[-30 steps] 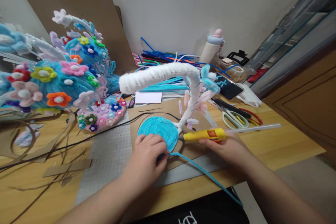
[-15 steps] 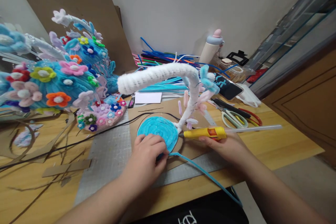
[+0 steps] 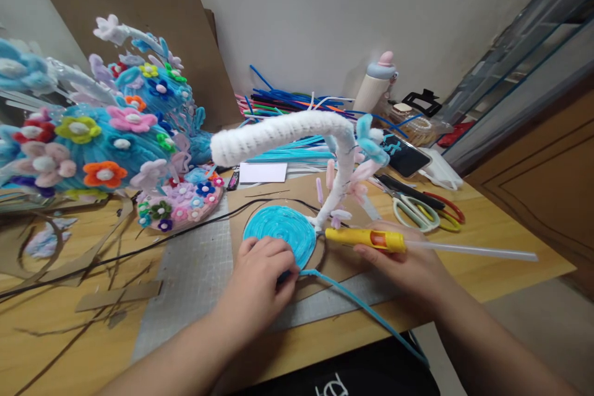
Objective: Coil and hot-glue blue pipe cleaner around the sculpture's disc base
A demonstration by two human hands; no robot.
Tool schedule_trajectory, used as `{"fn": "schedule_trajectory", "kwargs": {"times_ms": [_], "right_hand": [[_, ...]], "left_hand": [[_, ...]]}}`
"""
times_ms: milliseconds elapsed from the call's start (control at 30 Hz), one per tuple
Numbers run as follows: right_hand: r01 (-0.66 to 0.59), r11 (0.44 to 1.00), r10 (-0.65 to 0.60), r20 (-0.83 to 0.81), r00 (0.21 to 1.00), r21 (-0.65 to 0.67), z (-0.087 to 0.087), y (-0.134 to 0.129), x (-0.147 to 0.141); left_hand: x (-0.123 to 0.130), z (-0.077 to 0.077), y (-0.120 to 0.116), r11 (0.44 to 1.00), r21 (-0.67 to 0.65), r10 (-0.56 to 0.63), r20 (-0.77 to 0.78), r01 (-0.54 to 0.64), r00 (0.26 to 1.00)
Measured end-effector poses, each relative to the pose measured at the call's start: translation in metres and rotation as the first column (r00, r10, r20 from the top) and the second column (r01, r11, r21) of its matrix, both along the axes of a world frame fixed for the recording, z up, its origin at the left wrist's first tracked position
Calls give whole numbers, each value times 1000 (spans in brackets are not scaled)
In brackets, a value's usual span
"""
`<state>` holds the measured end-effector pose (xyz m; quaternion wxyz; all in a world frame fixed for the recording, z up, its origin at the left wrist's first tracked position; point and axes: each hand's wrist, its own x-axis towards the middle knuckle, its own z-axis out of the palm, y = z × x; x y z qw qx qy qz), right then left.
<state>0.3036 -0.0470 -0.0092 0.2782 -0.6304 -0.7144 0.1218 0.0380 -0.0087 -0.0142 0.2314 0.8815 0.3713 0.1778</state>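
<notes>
My left hand (image 3: 262, 269) presses on the front edge of a round disc (image 3: 285, 229) coiled from blue pipe cleaner, its fingers curled; what the fingertips pinch is hidden. A loose blue strand (image 3: 352, 300) trails from there to the table's front edge. My right hand (image 3: 403, 260) is wrapped round a yellow glue gun (image 3: 364, 238), with a clear glue stick (image 3: 482, 252) out of its back. The gun's tip points left at the disc's right edge, by the foot of a bent white fuzzy stem (image 3: 278, 131) bearing blue and pink petals.
Flower-covered blue pieces (image 3: 116, 148) stand at the left. Bundled pipe cleaners (image 3: 297, 102) lie along the wall, near a bottle (image 3: 375, 83). A phone (image 3: 406, 154) and scissors (image 3: 415, 211) are at the right. A black cable (image 3: 185, 229) crosses the table behind the disc.
The glue gun has turned slightly, and its glue stick now tilts downward and shows more length at the right. My left hand and the disc look the same.
</notes>
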Motion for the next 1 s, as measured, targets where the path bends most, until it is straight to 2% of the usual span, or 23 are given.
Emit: {"fn": "schedule_trajectory", "kwargs": {"times_ms": [300, 600, 800, 1000], "right_hand": [[42, 996, -55, 164, 985, 80, -7, 3, -6], [35, 995, -48, 142, 989, 91, 1, 0, -7], [58, 998, -61, 139, 988, 26, -1, -2, -7], [21, 998, -28, 144, 989, 51, -1, -5, -5]], "left_hand": [[-1, 0, 0, 1000, -3, -8, -5, 8, 1000], [-1, 1, -1, 1000, 0, 1, -19, -1, 1000], [-1, -1, -1, 1000, 6, -9, -6, 9, 1000], [-1, -1, -1, 1000, 7, -8, -4, 8, 1000]]}}
